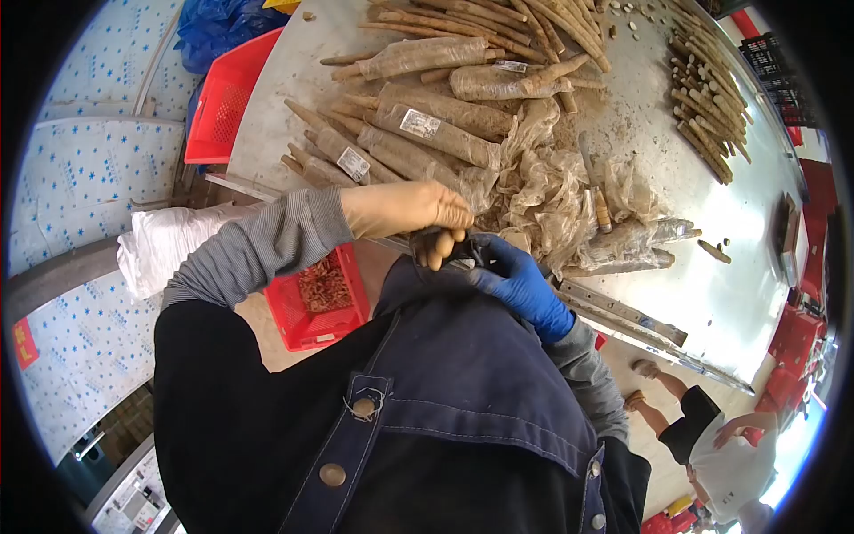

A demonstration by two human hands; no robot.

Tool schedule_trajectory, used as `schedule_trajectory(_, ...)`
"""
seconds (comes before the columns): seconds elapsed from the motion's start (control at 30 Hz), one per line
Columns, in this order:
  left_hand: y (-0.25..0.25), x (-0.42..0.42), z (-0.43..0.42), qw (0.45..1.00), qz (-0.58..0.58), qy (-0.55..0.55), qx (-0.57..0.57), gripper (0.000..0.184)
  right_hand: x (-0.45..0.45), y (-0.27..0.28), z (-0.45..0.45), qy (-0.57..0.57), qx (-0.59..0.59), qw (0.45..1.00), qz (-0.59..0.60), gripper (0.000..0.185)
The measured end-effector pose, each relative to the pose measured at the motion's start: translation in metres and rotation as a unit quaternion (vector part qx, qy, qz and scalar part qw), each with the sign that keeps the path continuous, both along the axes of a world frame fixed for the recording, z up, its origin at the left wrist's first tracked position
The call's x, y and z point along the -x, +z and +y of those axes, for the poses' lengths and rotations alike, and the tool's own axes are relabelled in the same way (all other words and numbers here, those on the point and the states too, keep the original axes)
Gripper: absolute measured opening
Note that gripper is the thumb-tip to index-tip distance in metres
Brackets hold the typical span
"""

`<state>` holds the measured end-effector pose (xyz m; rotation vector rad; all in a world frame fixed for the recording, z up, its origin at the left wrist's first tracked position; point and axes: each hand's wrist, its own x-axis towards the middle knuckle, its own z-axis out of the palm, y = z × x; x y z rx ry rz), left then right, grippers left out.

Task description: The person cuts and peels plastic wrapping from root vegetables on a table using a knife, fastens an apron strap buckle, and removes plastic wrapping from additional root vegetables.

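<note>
My left hand (405, 209), in a tan glove, is curled in front of my apron (480, 374) at the table's near edge. My right hand (527, 283), in a blue glove, meets it there with bent fingers. Between them is a small dark thing (425, 242), partly covered by the fingers; its kind I cannot make out. Just beyond my hands lie bundles of long brown roots (436, 116) wrapped in clear film, some with white labels. Crumpled dirty plastic film (543, 196) is heaped beside them. A knife with a wooden handle (601, 210) lies on that heap.
Loose long roots (569, 27) lie at the table's far side, and a stack of them (712, 98) sits far right. Red crates (229, 98) stand left of the table; a lower one (325, 298) holds brown scraps. Another person (725, 454) is at lower right.
</note>
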<state>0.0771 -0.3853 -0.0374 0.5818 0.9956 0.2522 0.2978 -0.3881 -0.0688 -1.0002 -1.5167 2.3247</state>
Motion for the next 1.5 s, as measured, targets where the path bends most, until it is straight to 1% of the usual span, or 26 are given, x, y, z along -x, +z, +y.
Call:
schedule_trajectory(0.03,0.003,-0.004,0.001,0.996,0.029,0.075,0.047,0.027,0.002,-0.005,0.002,-0.002,0.002,1.000,0.000,0.033)
schedule_trajectory(0.1,0.000,0.008,0.005,0.995,-0.039,0.059,0.065,0.028,0.006,-0.019,0.002,-0.022,-0.026,0.999,0.012,0.033)
schedule_trajectory(0.2,0.003,0.010,0.005,0.995,-0.005,0.090,0.048,0.030,0.009,-0.023,-0.004,-0.075,0.051,0.995,0.029,0.032)
schedule_trajectory(0.27,-0.002,0.009,0.003,0.994,-0.008,0.099,0.042,0.030,0.016,-0.024,-0.001,-0.075,0.024,0.997,0.026,0.030)
schedule_trajectory(0.33,-0.012,0.002,0.001,0.976,0.132,0.053,-0.164,0.030,0.017,-0.024,0.006,-0.082,-0.005,0.996,0.023,0.028)
schedule_trajectory(0.37,-0.013,0.006,0.003,0.927,0.223,-0.011,-0.301,0.028,0.015,-0.023,0.010,-0.065,-0.030,0.997,-0.001,0.026)
schedule_trajectory(0.43,0.004,0.001,0.004,0.923,0.245,-0.069,-0.290,0.037,0.009,-0.026,0.017,-0.068,-0.064,0.995,-0.044,0.024)
schedule_trajectory(0.47,0.013,-0.003,0.005,0.901,0.244,-0.145,-0.328,0.043,0.007,-0.023,0.018,-0.073,-0.063,0.994,-0.047,0.024)
schedule_trajectory(0.53,0.005,-0.012,0.001,0.941,0.209,-0.127,-0.233,0.037,0.004,-0.012,0.024,-0.002,-0.183,0.982,-0.053,0.025)
schedule_trajectory(0.57,0.000,-0.016,-0.002,0.954,0.192,-0.107,-0.203,0.034,-0.002,-0.010,0.027,0.020,-0.206,0.974,-0.096,0.032)
schedule_trajectory(0.6,-0.005,-0.019,-0.005,0.965,0.176,-0.086,-0.172,0.030,-0.003,-0.003,0.029,0.017,-0.203,0.974,-0.096,0.032)
schedule_trajectory(0.67,-0.005,-0.028,-0.007,0.992,0.075,-0.005,-0.102,0.024,-0.004,0.013,0.035,0.016,-0.179,0.981,-0.074,0.049)
schedule_trajectory(0.7,-0.005,-0.031,-0.009,0.985,0.074,0.000,-0.158,0.024,-0.007,0.010,0.038,-0.007,-0.178,0.981,-0.072,0.059)
schedule_trajectory(0.73,-0.003,-0.033,-0.011,0.985,0.073,-0.006,-0.156,0.024,-0.011,0.004,0.040,-0.030,-0.176,0.981,-0.072,0.070)
schedule_trajectory(0.8,-0.001,-0.033,-0.011,0.932,0.189,-0.004,-0.309,0.027,-0.016,-0.014,0.037,-0.020,-0.164,0.985,-0.052,0.072)
schedule_trajectory(0.9,-0.002,-0.041,-0.015,0.907,0.199,-0.010,-0.370,0.033,-0.010,-0.012,0.033,-0.041,-0.017,0.999,0.012,0.065)
schedule_trajectory(1.0,-0.006,-0.051,-0.014,0.906,0.186,0.019,-0.380,0.036,0.005,0.003,0.033,-0.058,0.131,0.989,-0.033,0.071)
schedule_trajectory(1.1,-0.019,-0.054,-0.014,0.911,0.179,-0.003,-0.373,0.035,0.004,-0.010,0.035,-0.033,0.169,0.982,-0.082,0.074)
schedule_trajectory(1.2,-0.030,-0.057,-0.011,0.884,0.162,0.025,-0.437,0.030,0.001,-0.007,0.030,-0.052,0.159,0.984,-0.065,0.078)
schedule_trajectory(1.27,-0.024,-0.054,-0.006,0.950,0.113,-0.028,-0.289,0.025,-0.004,-0.006,0.031,-0.080,0.258,0.963,-0.004,0.081)
schedule_trajectory(1.3,-0.023,-0.052,-0.005,0.950,0.112,-0.030,-0.289,0.025,-0.007,-0.019,0.030,-0.136,0.261,0.955,0.041,0.077)
schedule_trajectory(1.33,-0.022,-0.050,-0.004,0.960,0.098,-0.024,-0.263,0.023,-0.016,-0.018,0.029,-0.138,0.260,0.955,0.042,0.077)
schedule_trajectory(1.37,-0.022,-0.049,-0.003,0.968,0.084,-0.017,-0.237,0.020,-0.029,-0.017,0.023,-0.101,0.192,0.976,0.008,0.067)
schedule_trajectory(1.4,-0.024,-0.050,-0.005,0.960,0.085,-0.008,-0.267,0.019,-0.038,-0.014,0.016,-0.063,0.122,0.990,-0.028,0.056)
schedule_trajectory(1.47,-0.025,-0.052,-0.007,0.959,0.083,-0.001,-0.272,0.019,-0.042,0.002,-0.002,-0.062,0.126,0.990,-0.030,0.044)
schedule_trajectory(1.5,-0.026,-0.052,-0.006,0.957,0.083,0.008,-0.277,0.020,-0.049,-0.005,-0.006,-0.074,0.034,0.995,-0.061,0.038)
